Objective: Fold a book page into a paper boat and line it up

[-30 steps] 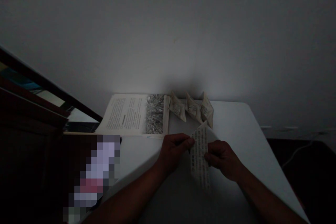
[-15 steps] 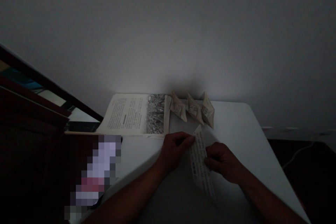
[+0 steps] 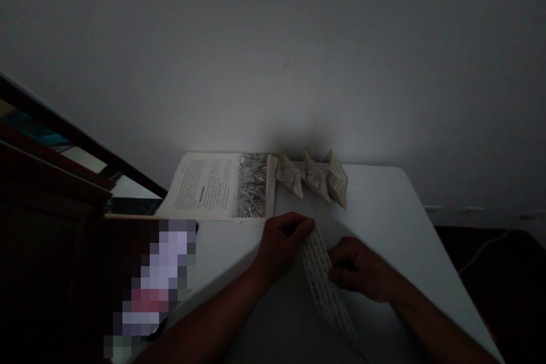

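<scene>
A folded strip of printed paper [image 3: 322, 281] slants above the front part of the white table, its lower end blurred. At its top end, my left hand [image 3: 284, 242] pinches it between thumb and fingers. My right hand [image 3: 356, 267] is closed on the paper's right edge, a little lower down. Behind the hands, three folded paper boats [image 3: 315, 177] stand in a row near the wall, made of similar printed paper.
An open book [image 3: 209, 185] with a dark picture on its right part lies left of the boats. A blurred-out phone-like object [image 3: 164, 267] rests at the table's [image 3: 375, 199] left edge. The wall [image 3: 298, 68] rises directly behind. A white cable [image 3: 486, 247] hangs at the right.
The upper tip of the paper has dropped toward my left fingers, and its lower end has swung slightly right. My right hand has shifted slightly down and left.
</scene>
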Demonstrator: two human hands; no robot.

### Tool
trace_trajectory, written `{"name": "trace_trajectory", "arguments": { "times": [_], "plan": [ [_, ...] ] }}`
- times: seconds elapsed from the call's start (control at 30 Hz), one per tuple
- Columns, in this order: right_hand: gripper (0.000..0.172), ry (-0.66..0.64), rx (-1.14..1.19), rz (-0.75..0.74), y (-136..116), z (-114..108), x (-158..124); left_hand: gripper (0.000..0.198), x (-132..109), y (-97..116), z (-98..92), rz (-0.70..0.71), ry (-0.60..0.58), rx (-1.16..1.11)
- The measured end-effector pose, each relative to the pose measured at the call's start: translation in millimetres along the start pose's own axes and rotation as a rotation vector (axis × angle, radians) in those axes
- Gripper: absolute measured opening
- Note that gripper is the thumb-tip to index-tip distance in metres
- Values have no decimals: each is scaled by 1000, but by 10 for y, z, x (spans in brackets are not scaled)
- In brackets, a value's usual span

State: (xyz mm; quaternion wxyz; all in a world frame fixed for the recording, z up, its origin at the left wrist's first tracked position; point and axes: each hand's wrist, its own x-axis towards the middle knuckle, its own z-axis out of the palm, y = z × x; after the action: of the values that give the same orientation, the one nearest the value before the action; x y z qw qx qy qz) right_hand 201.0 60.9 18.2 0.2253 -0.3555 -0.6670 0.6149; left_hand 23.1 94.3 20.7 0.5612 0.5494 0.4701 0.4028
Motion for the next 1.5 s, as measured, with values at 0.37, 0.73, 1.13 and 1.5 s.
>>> {"name": "trace_trajectory", "arguments": {
  "times": [0.37, 0.73, 1.13, 1.5],
  "plan": [
    [40, 410, 260, -37, 191, -33, -54, 34, -3, -49, 11, -112, -348, -206],
    [38, 508, 295, -24, 191, -29, -52, 36, -29, -69, 9, -142, -396, -204],
    [38, 505, 346, -29, 178, -14, -42, 38, -59, -41, 15, -83, -330, -134],
    [35, 576, 403, -45, 321, -38, -72, 38, -81, -47, 24, -80, -419, -87]
  ]
}}
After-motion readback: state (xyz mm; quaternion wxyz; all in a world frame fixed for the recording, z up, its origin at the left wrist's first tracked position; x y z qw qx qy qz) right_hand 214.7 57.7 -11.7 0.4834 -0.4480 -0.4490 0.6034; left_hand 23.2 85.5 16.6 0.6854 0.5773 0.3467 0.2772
